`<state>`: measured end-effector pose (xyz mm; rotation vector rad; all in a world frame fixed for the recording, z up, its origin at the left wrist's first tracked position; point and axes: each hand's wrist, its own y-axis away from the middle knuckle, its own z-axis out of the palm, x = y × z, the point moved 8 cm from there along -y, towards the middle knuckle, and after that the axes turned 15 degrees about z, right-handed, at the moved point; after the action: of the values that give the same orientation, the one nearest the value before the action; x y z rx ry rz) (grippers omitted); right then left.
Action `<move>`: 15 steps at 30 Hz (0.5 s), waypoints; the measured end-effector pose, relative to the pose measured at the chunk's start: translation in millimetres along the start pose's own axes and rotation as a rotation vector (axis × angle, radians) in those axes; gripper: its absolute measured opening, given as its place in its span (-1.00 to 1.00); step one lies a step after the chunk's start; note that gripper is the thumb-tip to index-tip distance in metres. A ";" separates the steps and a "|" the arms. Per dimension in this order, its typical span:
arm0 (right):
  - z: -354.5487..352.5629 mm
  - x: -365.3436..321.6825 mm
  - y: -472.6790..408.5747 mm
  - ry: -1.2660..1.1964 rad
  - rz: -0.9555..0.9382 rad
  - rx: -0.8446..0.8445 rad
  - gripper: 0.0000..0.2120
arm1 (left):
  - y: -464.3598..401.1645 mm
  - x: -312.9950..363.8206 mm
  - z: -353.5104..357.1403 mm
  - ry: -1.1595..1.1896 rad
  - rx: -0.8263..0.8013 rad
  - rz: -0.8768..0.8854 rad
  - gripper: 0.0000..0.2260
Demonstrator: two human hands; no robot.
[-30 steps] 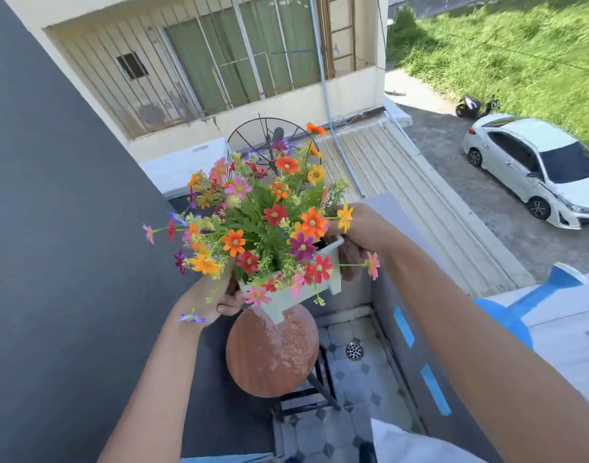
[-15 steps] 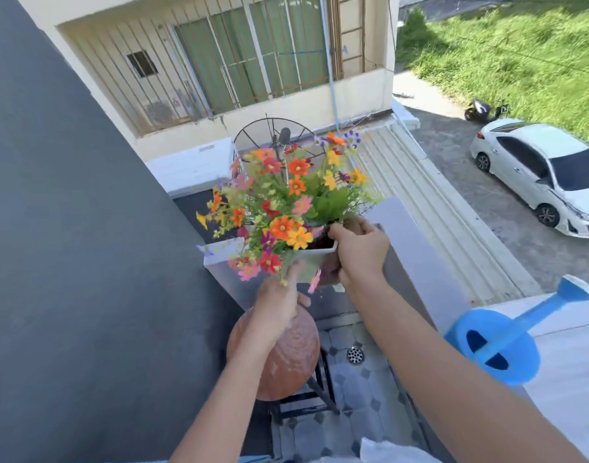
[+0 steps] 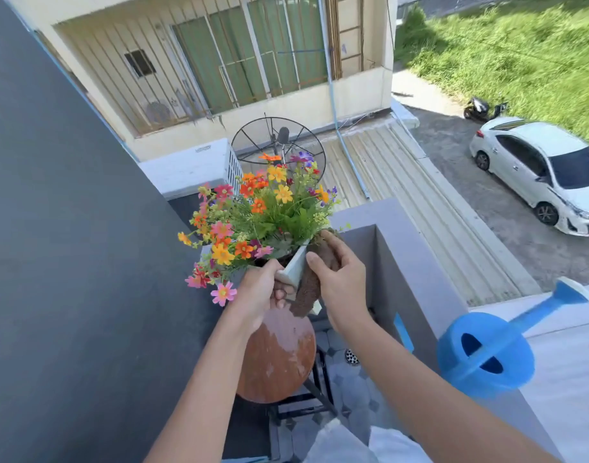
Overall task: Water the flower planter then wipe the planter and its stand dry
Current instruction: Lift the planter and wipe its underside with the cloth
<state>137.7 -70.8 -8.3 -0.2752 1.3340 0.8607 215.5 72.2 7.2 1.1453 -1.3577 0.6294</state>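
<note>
A white planter (image 3: 295,266) full of orange, red, pink and yellow flowers (image 3: 253,212) is lifted off its stand and tilted away from me. My left hand (image 3: 258,292) grips its near corner from below. My right hand (image 3: 341,279) holds a brown cloth (image 3: 311,289) pressed against the planter's right side. Below them stands the round brown stool top (image 3: 274,362), wet in patches, on a black frame.
A blue watering can (image 3: 487,355) sits on the grey balcony ledge (image 3: 416,262) to the right. A dark wall (image 3: 69,262) closes the left side. A tiled floor with a drain (image 3: 351,357) lies below. Beyond the ledge are a roof, a satellite dish and a white car.
The planter has turned, its near corner now pointing at me, with the flowers swung further away. My right hand has slid with the cloth along its right side. My left hand re-gripped the corner.
</note>
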 end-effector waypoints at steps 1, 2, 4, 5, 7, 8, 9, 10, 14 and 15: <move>-4.7 -5.6 -3.6 0.001 -0.025 0.014 -0.62 | 4.5 0.1 -0.2 0.028 -0.022 -0.002 -0.73; -10.4 -11.7 -10.0 0.016 -0.060 0.045 -0.63 | 7.8 -1.4 0.4 0.054 -0.047 -0.001 -0.74; -20.5 -22.9 -24.1 0.112 -0.127 0.125 -0.66 | 13.3 -0.9 2.0 0.084 -0.077 0.005 -0.74; -24.6 -26.2 -29.6 0.163 -0.142 0.163 -0.66 | 15.7 -0.1 3.1 0.097 -0.083 0.006 -0.73; -30.1 -26.5 -35.9 0.202 -0.145 0.210 -0.66 | 18.5 0.2 3.8 0.114 -0.072 0.005 -0.73; -30.5 -24.2 -37.0 0.204 -0.140 0.223 -0.66 | 19.0 -0.2 3.5 0.115 -0.062 0.005 -0.73; -28.3 -24.7 -33.1 0.204 -0.144 0.226 -0.66 | 19.8 0.0 3.7 0.119 -0.055 0.001 -0.74; -23.2 -24.2 -27.8 0.203 -0.153 0.214 -0.67 | 19.8 0.0 4.5 0.126 -0.050 -0.004 -0.74; 9.2 -22.8 14.5 0.209 -0.260 0.012 -0.69 | 17.1 3.3 0.9 0.225 0.016 -0.025 -0.74; 13.6 -18.3 25.5 0.220 -0.265 -0.047 -0.69 | 16.6 3.2 -2.1 0.248 0.029 -0.029 -0.74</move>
<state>130.5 -52.1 19.5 -0.5836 1.4426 0.6523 202.1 79.4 14.9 1.0691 -1.1222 0.7463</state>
